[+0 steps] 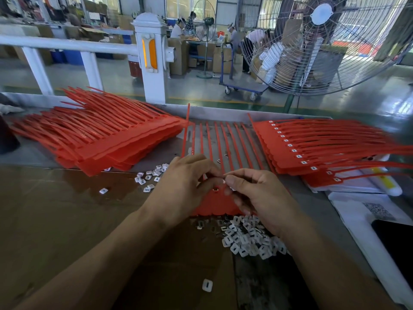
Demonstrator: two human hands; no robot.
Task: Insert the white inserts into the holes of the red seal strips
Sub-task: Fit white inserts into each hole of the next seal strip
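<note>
A red sheet of joined seal strips (214, 201) lies flat before me, its tails pointing away. One open hole (215, 189) shows between my hands. My left hand (181, 186) rests on the sheet's left part with its fingers curled and its thumb pressing on the sheet beside the hole. My right hand (257, 195) pinches a small white insert (224, 181) just right of the hole. A heap of white inserts (248, 238) lies under my right wrist. A smaller scatter of white inserts (152, 177) lies to the left.
A stack of red strip sheets without inserts (100, 139) lies at the left. A stack with white inserts fitted (312, 148) lies at the right. A single insert (207, 285) lies near me. Papers and a dark phone (395, 240) sit far right. A large fan (324, 41) stands behind.
</note>
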